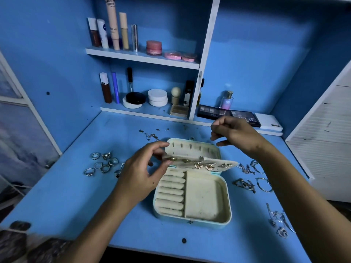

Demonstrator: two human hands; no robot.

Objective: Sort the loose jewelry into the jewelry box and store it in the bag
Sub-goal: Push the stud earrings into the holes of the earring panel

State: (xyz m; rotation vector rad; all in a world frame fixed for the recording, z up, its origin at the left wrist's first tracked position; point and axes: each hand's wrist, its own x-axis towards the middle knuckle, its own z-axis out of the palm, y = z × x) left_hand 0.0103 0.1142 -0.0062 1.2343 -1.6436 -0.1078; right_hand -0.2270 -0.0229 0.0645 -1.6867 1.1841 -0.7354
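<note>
- Right now I see the jewelry box [191, 198] lying open near the middle of the blue desk [76, 196], its ring rolls on the left and a bare tray compartment on the right.
- My left hand [140, 168] pinches the left end of the earring panel [199, 164], a thin flap held roughly level over the box, with gold earrings [206, 166] already pinned along it.
- My right hand [233, 132] hovers above the lid, fingers loosely curled; whether something tiny sits between the fingertips I cannot tell.
- Loose rings [102, 164] lie in a cluster left of the box, small studs [151, 135] behind it, and hoops and chains [252, 179] to its right.
- I judge the flap light and floppy, so it wants support at its edge, not its middle.
- The studs look light, slippery and easy to drop; I would nip each by its decorated front and guide the post.
- Chains will likely tangle, so lift them from one end.
- No bag is in view.
</note>
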